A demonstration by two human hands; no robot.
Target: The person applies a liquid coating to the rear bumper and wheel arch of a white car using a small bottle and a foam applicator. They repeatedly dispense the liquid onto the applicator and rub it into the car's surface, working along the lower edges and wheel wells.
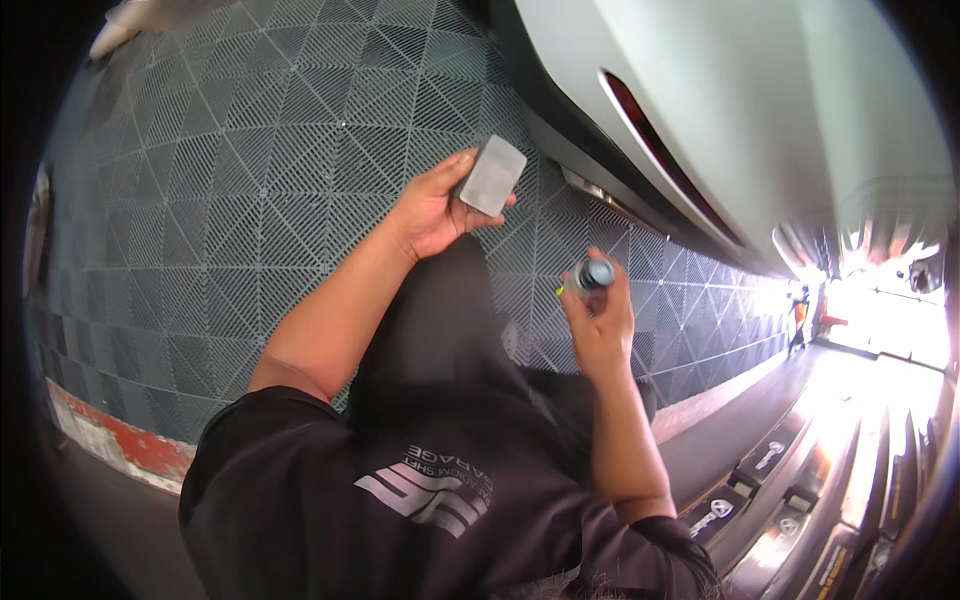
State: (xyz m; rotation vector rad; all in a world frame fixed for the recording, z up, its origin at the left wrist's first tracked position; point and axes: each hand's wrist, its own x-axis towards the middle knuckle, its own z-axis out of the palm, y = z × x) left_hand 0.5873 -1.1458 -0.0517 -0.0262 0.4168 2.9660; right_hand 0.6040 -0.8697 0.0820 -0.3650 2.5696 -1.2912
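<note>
My left hand [432, 212] is closed on a grey applicator sponge [495, 172], a rectangular block with rounded corners. Its broad flat face is turned up, with the thumb along one side and fingertips showing past the opposite edge. To the right and lower, my right hand [603, 325] grips a small bottle [592, 276] between thumb and fingers. The bottle's round end points upward, and its label cannot be made out. Both hands are apart from each other, over the floor beside a silver-grey car [720, 110], and neither touches the car.
The car's lower bumper with a slim red reflector [650, 130] bulges in from the upper right. Patterned grey floor tiles [220, 190] spread below. Dark boxes [715, 515] line the lower right. A pale object [115, 32] lies at the upper left. Bright light floods the far right.
</note>
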